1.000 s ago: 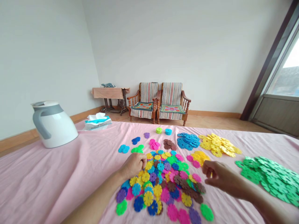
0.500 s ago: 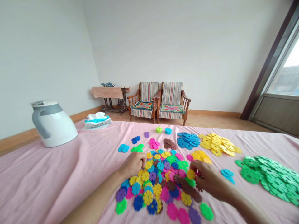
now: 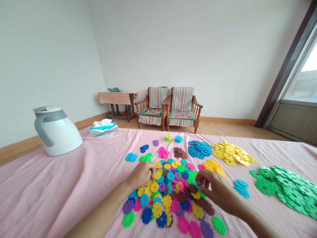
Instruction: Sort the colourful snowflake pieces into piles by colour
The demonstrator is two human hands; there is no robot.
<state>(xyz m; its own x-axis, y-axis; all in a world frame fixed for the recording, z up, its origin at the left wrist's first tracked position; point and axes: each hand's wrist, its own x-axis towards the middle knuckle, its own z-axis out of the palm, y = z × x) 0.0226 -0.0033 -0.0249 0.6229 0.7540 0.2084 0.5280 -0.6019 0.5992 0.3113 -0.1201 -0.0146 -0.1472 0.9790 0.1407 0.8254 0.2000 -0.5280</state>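
Head view: right hand (image 3: 214,188) moved left onto the disc pile (image 3: 167,200); work seems centred there

Pink cloth (image 3: 99,172), soft and rumpled, spans the foreground. Disc pile lies near centre on it: flat, notched rounds, plastic by the look, overlapping. Right hand, a second ago just off the pile's right edge, is now over it; thumb and fingers bent, slightly parted. From where I stand, cannot tell whether a disc is grasped. Left hand (image 3: 141,173) curled at the pile's left edge; contents hidden. Light-blue discs (image 3: 241,189), farther right, no longer covered by the right hand.

discs (image 3: 166,201): dozens | jug (image 3: 61,135): 1 | tissue box (image 3: 104,131): 1 | armchairs (image 3: 182,100): 2
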